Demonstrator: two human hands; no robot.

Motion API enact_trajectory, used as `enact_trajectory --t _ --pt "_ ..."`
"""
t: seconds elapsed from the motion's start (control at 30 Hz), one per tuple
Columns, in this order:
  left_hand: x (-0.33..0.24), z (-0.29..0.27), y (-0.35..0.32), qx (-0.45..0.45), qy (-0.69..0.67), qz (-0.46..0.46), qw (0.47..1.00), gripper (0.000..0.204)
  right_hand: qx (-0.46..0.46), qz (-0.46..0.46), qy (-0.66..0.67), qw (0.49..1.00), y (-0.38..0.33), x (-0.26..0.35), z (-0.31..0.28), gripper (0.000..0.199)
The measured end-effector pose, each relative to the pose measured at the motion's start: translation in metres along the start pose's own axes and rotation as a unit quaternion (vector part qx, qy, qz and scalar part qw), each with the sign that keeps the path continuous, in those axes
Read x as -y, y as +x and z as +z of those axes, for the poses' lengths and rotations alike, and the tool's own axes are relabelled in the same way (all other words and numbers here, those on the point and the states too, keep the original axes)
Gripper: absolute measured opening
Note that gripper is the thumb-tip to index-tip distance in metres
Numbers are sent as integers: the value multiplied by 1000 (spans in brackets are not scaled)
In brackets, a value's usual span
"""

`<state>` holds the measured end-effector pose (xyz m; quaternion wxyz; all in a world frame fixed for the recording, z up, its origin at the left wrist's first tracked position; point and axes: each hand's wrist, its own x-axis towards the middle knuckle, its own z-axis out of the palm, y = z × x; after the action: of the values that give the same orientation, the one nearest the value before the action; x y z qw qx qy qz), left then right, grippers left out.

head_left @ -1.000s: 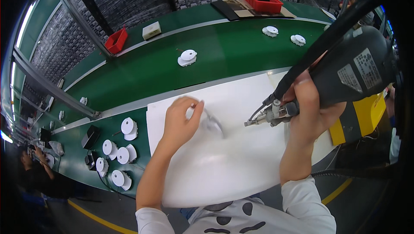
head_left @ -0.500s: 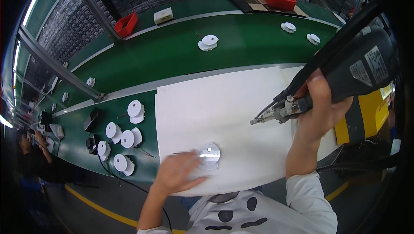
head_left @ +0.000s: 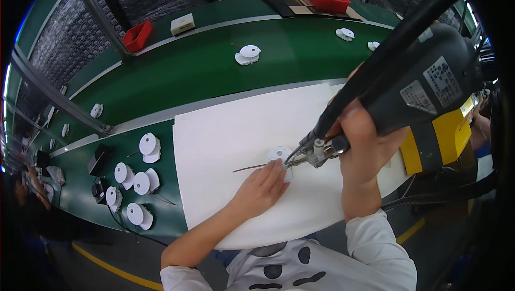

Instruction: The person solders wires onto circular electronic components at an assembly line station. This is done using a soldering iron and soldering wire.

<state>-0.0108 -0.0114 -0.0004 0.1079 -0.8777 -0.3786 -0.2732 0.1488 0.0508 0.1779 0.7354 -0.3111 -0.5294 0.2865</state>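
Note:
A white round plastic part [head_left: 279,152] with a thin dark wire lies on the white board [head_left: 225,130]. My left hand [head_left: 260,192] grips its near side, the fingers close together and covering some of it. In my right hand [head_left: 367,149] is a black power screwdriver [head_left: 424,84] with a thick black hose running along it. The slim metal nose of the screwdriver points down left and reaches the part right beside my left fingertips. Whether the tip touches the part is hidden by the fingers.
Several similar white parts [head_left: 145,182] and black blocks [head_left: 100,159] lie on the green bench at left. More white parts [head_left: 249,54] rest on the green belt beyond. Red bins [head_left: 138,35] stand at the back. A yellow box [head_left: 434,146] is at right; another person [head_left: 33,197] sits far left.
My left hand has moved right and forward, taking hold of the white part, which now lies farther up the board. The screwdriver has come left and down, its nose now at the part.

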Motion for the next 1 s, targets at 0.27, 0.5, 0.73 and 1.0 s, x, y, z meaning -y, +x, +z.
enact_trajectory --t 0.27,0.5,0.73,1.0 --pt "-1 -1 3 51 5 -24 998 36 2 19 -8 1000 -2 -5 3 38" --pt "-1 -2 3 50 14 -24 998 36 25 4 -25 999 -3 -12 2 45" --pt "-1 0 8 -19 -45 -60 997 43 48 -55 -26 997 1 -22 1 45" --pt "-4 -1 6 23 -57 -77 995 29 116 -117 7 986 5 -25 -8 37"
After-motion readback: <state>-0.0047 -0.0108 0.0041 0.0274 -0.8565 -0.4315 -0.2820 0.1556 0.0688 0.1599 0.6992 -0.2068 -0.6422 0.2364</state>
